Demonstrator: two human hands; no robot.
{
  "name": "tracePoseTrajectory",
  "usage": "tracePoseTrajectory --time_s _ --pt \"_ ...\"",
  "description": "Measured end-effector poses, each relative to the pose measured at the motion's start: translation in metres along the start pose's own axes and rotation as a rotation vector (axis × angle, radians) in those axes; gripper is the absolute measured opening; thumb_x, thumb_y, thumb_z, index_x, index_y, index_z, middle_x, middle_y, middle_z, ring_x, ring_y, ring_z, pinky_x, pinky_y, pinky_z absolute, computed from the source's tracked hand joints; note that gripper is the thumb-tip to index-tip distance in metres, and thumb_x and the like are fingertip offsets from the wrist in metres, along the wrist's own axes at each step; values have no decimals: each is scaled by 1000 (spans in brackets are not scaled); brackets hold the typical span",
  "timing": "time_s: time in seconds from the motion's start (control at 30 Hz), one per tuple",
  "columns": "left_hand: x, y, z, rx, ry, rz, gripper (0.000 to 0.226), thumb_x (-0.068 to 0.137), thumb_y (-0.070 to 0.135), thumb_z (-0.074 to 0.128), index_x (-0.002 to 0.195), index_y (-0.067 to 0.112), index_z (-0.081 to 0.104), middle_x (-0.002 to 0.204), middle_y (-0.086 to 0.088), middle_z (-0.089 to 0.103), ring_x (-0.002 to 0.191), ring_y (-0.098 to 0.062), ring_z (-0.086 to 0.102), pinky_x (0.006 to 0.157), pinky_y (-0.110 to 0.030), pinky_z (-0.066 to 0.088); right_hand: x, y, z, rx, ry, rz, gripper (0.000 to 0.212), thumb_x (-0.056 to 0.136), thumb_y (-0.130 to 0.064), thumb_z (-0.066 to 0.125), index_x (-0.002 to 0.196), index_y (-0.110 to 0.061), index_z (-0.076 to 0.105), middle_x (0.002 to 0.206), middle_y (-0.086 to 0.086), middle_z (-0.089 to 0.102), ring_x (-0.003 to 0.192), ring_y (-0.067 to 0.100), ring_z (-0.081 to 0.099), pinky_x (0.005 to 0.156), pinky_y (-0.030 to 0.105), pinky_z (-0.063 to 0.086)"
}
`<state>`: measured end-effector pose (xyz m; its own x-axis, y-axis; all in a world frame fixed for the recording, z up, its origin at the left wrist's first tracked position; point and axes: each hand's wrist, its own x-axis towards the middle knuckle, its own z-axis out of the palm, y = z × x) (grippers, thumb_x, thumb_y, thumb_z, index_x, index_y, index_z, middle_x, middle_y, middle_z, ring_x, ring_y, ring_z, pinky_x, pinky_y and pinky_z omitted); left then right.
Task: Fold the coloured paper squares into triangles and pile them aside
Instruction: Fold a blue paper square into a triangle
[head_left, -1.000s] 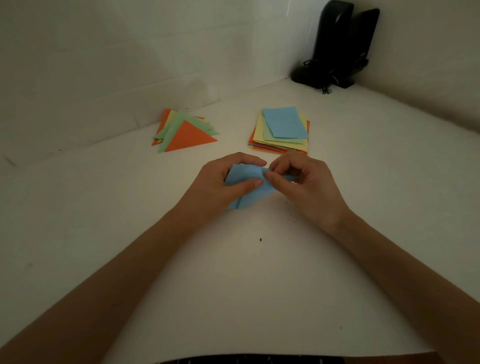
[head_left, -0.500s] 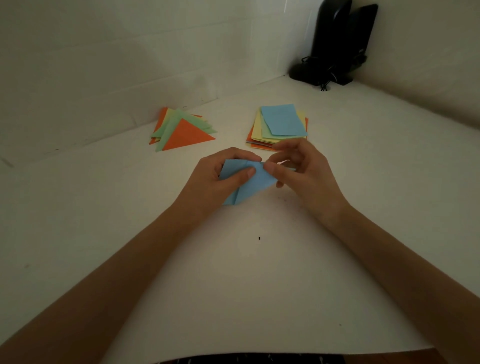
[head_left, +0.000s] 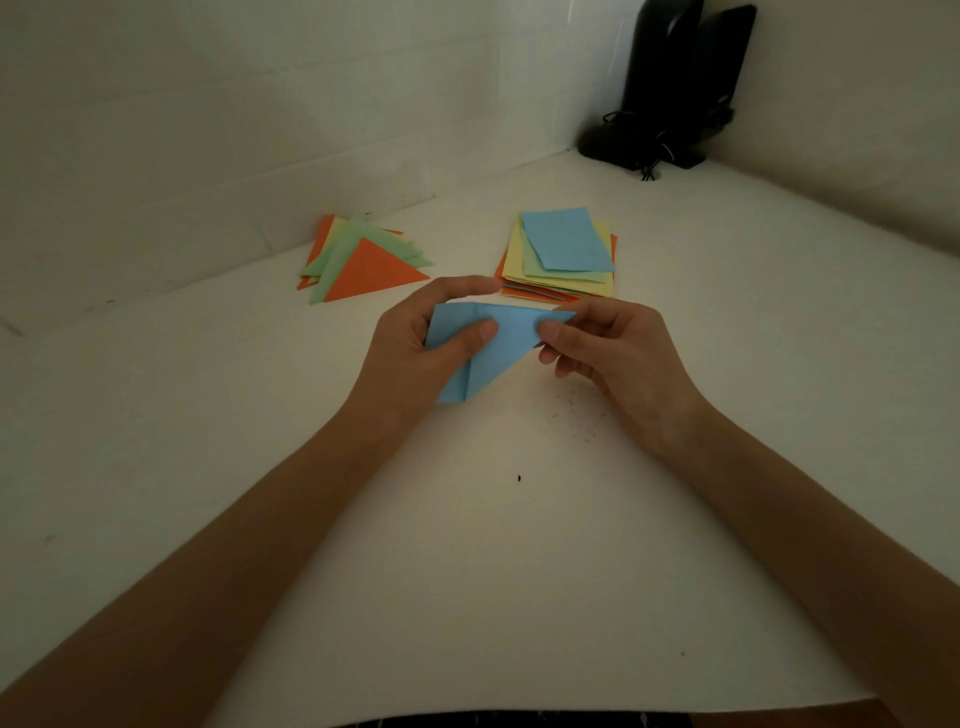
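A blue paper (head_left: 506, 340), folded over into a rough triangle, is held just above the white table between both hands. My left hand (head_left: 415, 353) grips its left part, thumb pressed on top. My right hand (head_left: 613, 358) pinches its right corner between thumb and forefinger. Behind the hands lies a stack of unfolded coloured squares (head_left: 563, 257) with a blue sheet on top. To the left of that stack sits a pile of folded triangles (head_left: 363, 260), orange on top with green and yellow beneath.
The white table (head_left: 467, 571) meets white walls at the back and right. A black device with cables (head_left: 670, 88) stands in the far corner. Small dark specks lie on the table near my right wrist.
The blue paper has been spread out from a bunched shape into a wider folded triangle. My hands have moved slightly apart, the right one now pinching the paper's right corner.
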<state>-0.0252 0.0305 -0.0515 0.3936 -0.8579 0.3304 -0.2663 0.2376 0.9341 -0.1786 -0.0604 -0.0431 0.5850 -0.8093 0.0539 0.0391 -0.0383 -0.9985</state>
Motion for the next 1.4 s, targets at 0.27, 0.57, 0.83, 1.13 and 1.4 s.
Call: tracePoseTrajectory --time_s 0.27,0.57,0.83,1.13,1.4 --pt "0 1 1 5 10 -25 20 86 10 66 88 30 64 91 16 64 78 8 58 65 -11 44 0 0 0 -7 18 -9 6 84 0 64 85 -5 67 67 0 67 60 9 61 58 20 51" --pt "2 2 0 3 34 -38 21 84 9 68 82 29 65 79 29 65 76 9 57 63 -8 43 1 -1 -1 79 7 17 8 84 -2 64 77 -3 61 63 1 65 57 10 59 55 20 48" --pt "4 -1 -4 -52 15 -144 17 84 14 68 82 31 68 85 17 67 79 0 59 65 -16 47 2 -2 -7 67 -28 37 14 89 -6 57 82 -1 68 72 5 70 59 12 60 54 21 48" --pt "4 1 -10 151 -194 -61 20 85 12 67 85 32 67 80 21 66 77 2 59 65 -13 46 0 -7 -12 -404 -240 3 5 88 -9 63 83 -11 63 63 -2 65 59 10 57 58 20 45" --pt "9 3 0 -371 141 -288 49 70 32 65 113 12 52 81 3 72 82 -12 70 70 -21 53 6 -4 -12 41 145 -60 19 89 -3 59 71 -6 54 52 2 60 46 11 45 47 20 37"
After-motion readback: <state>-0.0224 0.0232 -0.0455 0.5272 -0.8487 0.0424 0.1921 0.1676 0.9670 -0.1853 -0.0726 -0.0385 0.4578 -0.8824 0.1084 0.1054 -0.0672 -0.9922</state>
